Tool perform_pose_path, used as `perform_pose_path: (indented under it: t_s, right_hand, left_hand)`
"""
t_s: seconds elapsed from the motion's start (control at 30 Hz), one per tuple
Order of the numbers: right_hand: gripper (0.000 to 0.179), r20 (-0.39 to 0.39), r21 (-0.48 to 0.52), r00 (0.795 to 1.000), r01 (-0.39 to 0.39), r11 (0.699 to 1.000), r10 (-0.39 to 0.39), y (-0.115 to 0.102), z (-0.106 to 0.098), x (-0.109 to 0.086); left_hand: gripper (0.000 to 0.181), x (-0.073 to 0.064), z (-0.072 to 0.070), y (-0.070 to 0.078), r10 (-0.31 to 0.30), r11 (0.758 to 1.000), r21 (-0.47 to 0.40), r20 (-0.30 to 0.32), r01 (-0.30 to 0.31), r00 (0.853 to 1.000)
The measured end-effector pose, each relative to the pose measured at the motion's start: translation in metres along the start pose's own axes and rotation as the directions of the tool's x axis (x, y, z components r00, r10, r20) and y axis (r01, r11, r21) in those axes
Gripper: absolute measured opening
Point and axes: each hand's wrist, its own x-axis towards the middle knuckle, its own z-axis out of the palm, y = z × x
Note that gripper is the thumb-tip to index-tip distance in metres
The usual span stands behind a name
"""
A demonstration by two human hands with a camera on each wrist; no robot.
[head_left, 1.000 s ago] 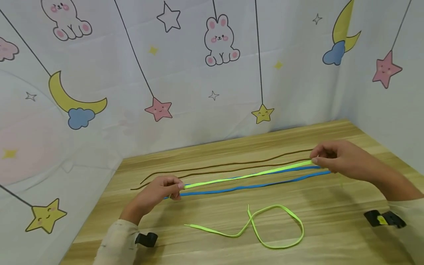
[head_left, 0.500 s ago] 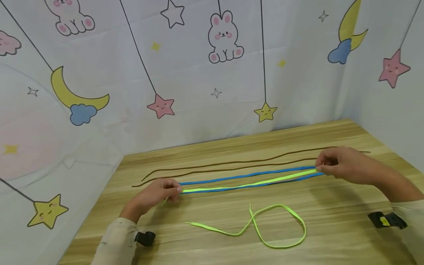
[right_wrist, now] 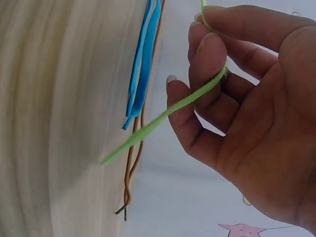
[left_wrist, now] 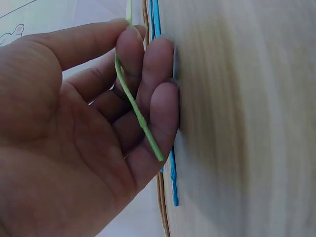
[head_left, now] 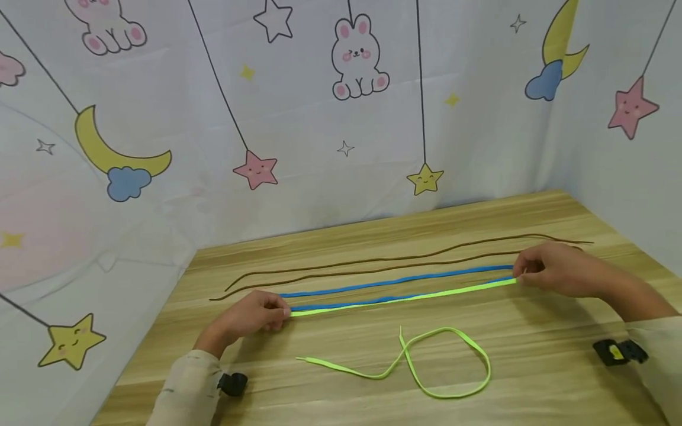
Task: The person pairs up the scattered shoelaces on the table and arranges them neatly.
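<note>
A neon green shoelace runs taut between my two hands, just on the near side of the nearer blue shoelace. My left hand pinches it near one end between thumb and index finger; in the left wrist view its loose green tip hangs across the curled fingers. At the other end my right hand pinches it the same way, and the green tail dangles past the fingers in the right wrist view. A second green shoelace lies looped on the table nearer to me.
Farther back on the wooden table lie another blue shoelace and two brown shoelaces, roughly parallel and stretched sideways. A white curtain printed with moons, stars and rabbits closes off the back and sides.
Both hands have brought the taut green shoelace toward me, from over the farther blue shoelace, across the nearer one, to its near side. The looped green shoelace has stayed put.
</note>
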Motion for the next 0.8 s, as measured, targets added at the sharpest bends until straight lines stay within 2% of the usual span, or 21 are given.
perform_pose_path:
  t_s: [0.13, 0.3, 0.57, 0.8]
  right_hand:
    - [0.002, 0.02, -0.025, 1.0, -0.01, 1.0, 0.01, 0.007, 0.0, 0.0]
    - [0.006, 0.047, -0.036, 0.998, -0.029, 0.999, 0.031, 0.014, 0.0, -0.001]
    - [0.01, 0.09, -0.047, 0.994, -0.059, 0.997, 0.063, 0.016, -0.001, -0.002]
    - [0.016, 0.09, -0.043, 0.992, -0.084, 0.995, 0.088, 0.02, -0.002, -0.002]
  left_hand:
    - [0.017, 0.0, 0.001, 0.001, -0.033, 0.998, 0.043, -0.015, 0.034, 0.999]
    - [0.016, -0.001, 0.001, 0.003, -0.035, 0.995, 0.089, -0.03, 0.037, 0.999]
    - [0.016, -0.003, 0.0, 0.001, -0.052, 0.995, 0.082, -0.04, 0.055, 0.998]
    - [0.015, -0.004, -0.002, 0.002, -0.049, 0.993, 0.108, -0.045, 0.054, 0.998]
